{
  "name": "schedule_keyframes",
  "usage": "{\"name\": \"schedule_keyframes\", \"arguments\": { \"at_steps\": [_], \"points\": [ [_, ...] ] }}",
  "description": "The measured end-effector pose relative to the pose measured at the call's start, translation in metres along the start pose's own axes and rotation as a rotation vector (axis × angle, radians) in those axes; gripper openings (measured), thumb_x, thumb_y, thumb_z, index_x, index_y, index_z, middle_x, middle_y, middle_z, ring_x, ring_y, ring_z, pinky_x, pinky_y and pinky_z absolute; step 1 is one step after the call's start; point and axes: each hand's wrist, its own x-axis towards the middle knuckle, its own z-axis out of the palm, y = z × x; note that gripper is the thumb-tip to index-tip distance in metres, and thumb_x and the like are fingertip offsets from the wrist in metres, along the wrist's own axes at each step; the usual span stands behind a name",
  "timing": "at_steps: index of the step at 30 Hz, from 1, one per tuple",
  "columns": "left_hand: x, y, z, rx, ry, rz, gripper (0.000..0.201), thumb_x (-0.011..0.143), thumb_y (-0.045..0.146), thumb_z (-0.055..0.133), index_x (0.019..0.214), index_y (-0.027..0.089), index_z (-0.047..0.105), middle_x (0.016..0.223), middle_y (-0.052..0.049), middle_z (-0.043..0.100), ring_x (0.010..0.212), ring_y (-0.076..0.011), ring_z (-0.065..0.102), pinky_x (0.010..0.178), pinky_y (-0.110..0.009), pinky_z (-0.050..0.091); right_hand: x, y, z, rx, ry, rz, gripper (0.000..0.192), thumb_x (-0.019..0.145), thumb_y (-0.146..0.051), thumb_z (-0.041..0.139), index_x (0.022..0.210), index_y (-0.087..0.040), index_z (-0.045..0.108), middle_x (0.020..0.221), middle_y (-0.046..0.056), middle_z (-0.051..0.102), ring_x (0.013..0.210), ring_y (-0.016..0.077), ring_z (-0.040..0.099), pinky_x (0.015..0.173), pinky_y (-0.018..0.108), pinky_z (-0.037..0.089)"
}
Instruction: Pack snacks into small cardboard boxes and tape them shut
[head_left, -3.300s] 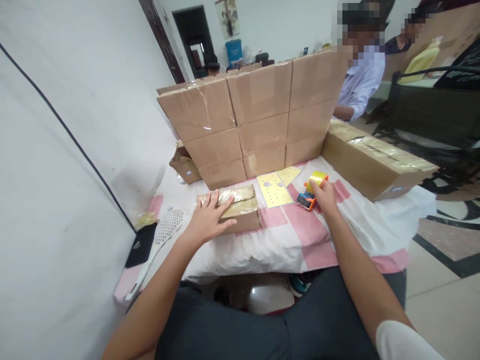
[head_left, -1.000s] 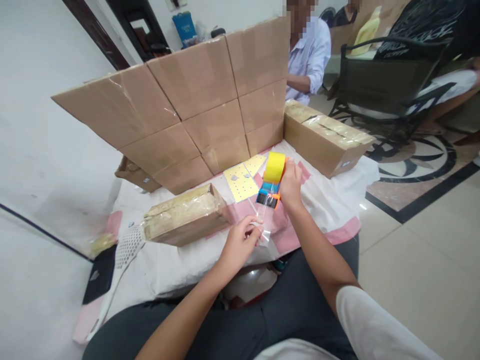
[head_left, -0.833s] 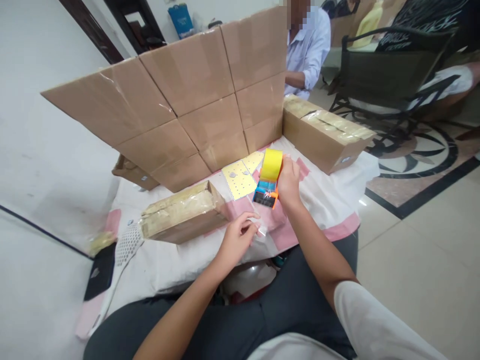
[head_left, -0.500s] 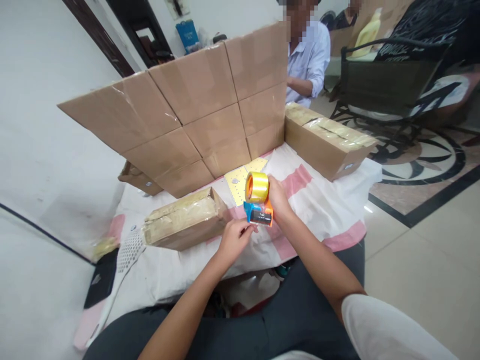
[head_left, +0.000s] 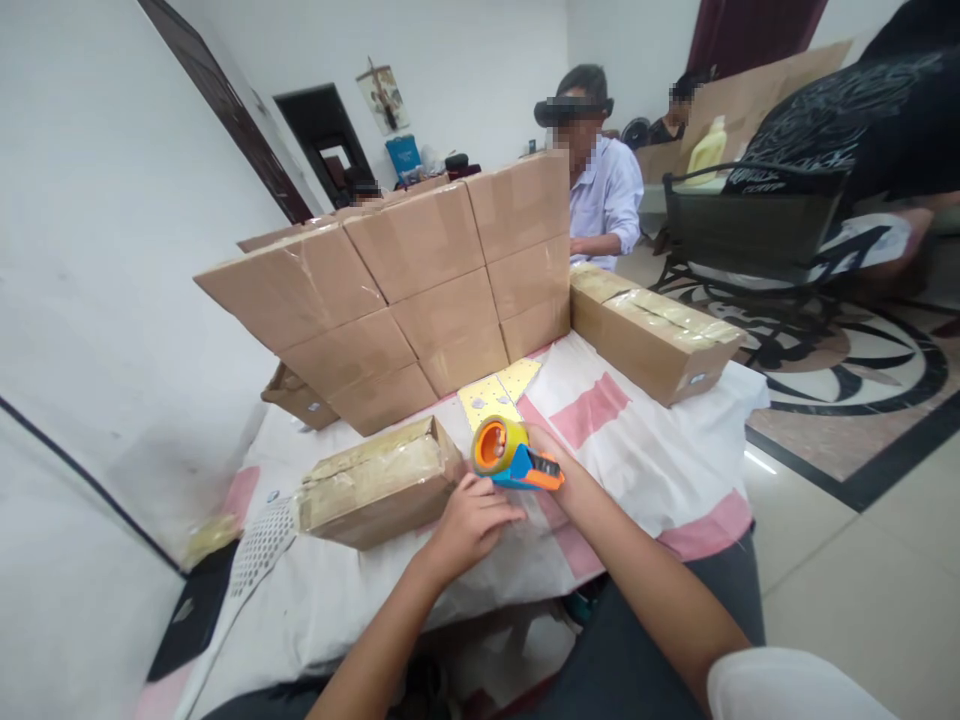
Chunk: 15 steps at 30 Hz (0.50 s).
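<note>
My right hand [head_left: 550,447] is wrapped around a tape dispenser [head_left: 523,469] from its right side. It is blue and orange, with a dark roller and a roll of yellow tape [head_left: 500,443] mounted on it. Part of the right hand's grip is hidden behind the tool; fingertips show through the roll's core. My left hand [head_left: 471,522] is just below and left of the dispenser, its fingers stretched out and apart. Its upper fingertips come close to or touch the blue frame. Beside the left hand lies a taped cardboard box [head_left: 382,490].
Upright taped cardboard panels [head_left: 427,290] span the far side of the table. A long box [head_left: 652,335] is at right. A yellow patterned sheet [head_left: 487,398] lies on the white and pink cloth [head_left: 630,480]. A person [head_left: 611,195] sits beyond the panels; a black chair [head_left: 757,225] stands at right.
The dispenser has turned, so the roll now faces up-left and the roller sits to its right. My left fingers have gone from a pinch to stretched out. The view has tilted up.
</note>
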Motion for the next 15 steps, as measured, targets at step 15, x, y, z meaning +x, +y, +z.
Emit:
{"name": "schedule_keyframes", "arguments": {
  "at_steps": [15],
  "points": [
    [-0.018,0.045,-0.091,-0.432,0.684,-0.527,0.04,0.086,0.042,0.069,0.116,0.019,0.079,0.07,-0.002,0.073,0.045,-0.0082,0.043,0.046,-0.023,0.039,0.04,0.03,-0.061,-0.511,0.572,-0.016,0.051,0.088,-0.07,0.05,0.076,-0.021,0.054,0.071,0.004,0.062,0.067,0.0203,0.056,0.063,0.031,0.041]
  ]
}}
